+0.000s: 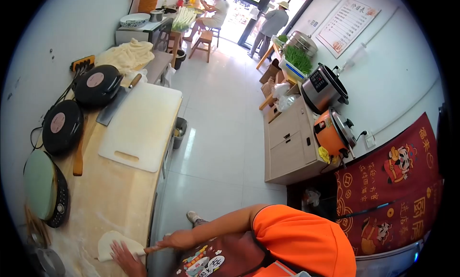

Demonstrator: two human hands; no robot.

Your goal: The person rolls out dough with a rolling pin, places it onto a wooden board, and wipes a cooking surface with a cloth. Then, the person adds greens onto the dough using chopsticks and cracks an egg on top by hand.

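Observation:
A flat sheet of pale dough [109, 239] lies on the floured wooden worktop at the lower left. A rolling pin [152, 249] reaches over the dough, its near end pointing toward my body. My right hand [178, 239] is closed around that end, just past the table's edge. My left hand [127, 260] rests flat over the dough and the pin, fingers stretched out, hiding most of the pin's length. Beyond the dough is a white cutting board [139, 128] with a cleaver [115, 104] along its left side.
Round black electric griddles [62, 127] and a green-topped one [40, 186] line the wall side of the worktop [120, 190]. A wooden spatula [78, 157] lies near them. Across the aisle stand an orange cooker [330, 133] and a cabinet [287, 143]. Two people are by the door.

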